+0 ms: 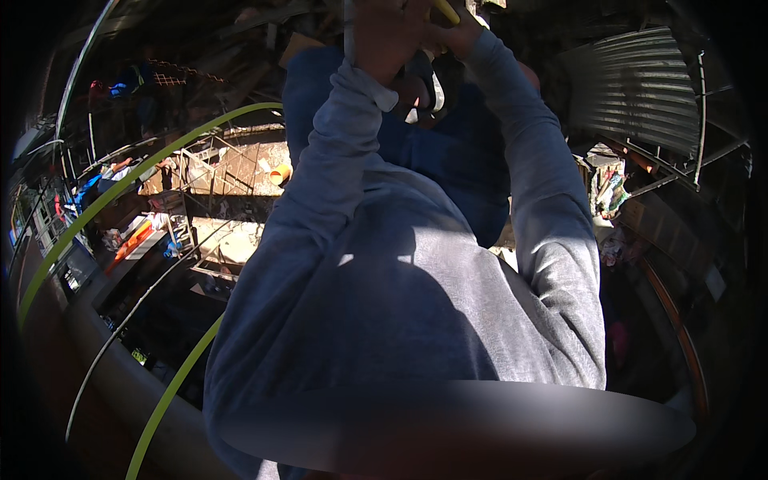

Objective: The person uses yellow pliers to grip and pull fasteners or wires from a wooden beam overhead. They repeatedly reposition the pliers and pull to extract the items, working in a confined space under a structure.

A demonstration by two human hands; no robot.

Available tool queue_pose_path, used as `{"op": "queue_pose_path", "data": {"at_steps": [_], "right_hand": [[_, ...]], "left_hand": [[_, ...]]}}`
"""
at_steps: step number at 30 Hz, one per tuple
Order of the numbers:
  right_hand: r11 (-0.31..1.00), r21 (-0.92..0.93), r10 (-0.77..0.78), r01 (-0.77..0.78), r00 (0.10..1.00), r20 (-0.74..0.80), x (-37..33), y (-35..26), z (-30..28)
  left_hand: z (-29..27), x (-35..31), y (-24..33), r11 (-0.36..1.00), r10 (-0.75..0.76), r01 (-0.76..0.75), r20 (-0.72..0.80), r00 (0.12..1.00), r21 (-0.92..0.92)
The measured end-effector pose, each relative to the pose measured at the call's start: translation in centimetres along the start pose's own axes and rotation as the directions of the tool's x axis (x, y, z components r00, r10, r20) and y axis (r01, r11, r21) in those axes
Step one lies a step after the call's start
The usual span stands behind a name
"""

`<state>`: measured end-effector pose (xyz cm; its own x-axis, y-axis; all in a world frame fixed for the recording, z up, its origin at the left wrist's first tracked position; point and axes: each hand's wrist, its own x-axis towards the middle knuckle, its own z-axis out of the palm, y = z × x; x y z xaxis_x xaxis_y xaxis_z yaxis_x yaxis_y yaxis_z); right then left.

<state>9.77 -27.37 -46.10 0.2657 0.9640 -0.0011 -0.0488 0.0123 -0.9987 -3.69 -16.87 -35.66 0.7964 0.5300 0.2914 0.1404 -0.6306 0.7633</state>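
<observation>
Both hands are raised together at the top edge, which cuts them off in part. My left hand (388, 40) is closed and in deep shade; what its fingers hold is hidden. Beside it runs a narrow pale upright piece (349, 30). Just to the right, my right hand (462, 38) closes round a yellow handle (447, 10), whose far end lies out of view. Grey sleeves cover both forearms, and blue trousers (436, 164) show below the hands.
A long yellow-green band (108, 194) arcs across the left side. Beyond it are thin bars, a small orange cylinder (280, 174) and people. Corrugated metal sheeting (636, 88) stands at the upper right above poles and cluttered goods.
</observation>
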Motion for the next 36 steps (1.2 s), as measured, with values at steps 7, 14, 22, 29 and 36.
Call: {"op": "queue_pose_path", "data": {"at_steps": [7,14,22,29,36], "right_hand": [[0.906,0.287,0.342,-0.312,0.937,-0.063,-3.3,-4.5,3.7],[0.648,0.655,0.62,-0.39,0.77,-0.155,-14.8,-5.2,11.5],[0.779,0.622,0.431,-0.075,0.784,-0.446,-20.4,-1.6,2.1],[0.497,0.809,0.335,0.313,0.791,-0.512,-22.9,4.2,-3.3],[0.58,0.795,0.703,0.18,0.382,-0.6,-20.5,0.8,-2.2]], "left_hand": [[1.2,-1.1,-2.4,0.995,-0.002,0.006,0.042,0.999,-0.099],[-1.8,-11.7,0.2,0.923,-0.129,0.224,0.298,0.946,-0.313],[-2.0,-12.2,-5.7,0.649,-0.495,0.544,0.248,0.833,-0.532],[0.4,-12.4,-6.8,0.718,-0.471,0.486,0.166,0.866,-0.499],[0.8,-12.7,-6.5,0.818,-0.411,0.419,0.109,0.905,-0.394]]}}
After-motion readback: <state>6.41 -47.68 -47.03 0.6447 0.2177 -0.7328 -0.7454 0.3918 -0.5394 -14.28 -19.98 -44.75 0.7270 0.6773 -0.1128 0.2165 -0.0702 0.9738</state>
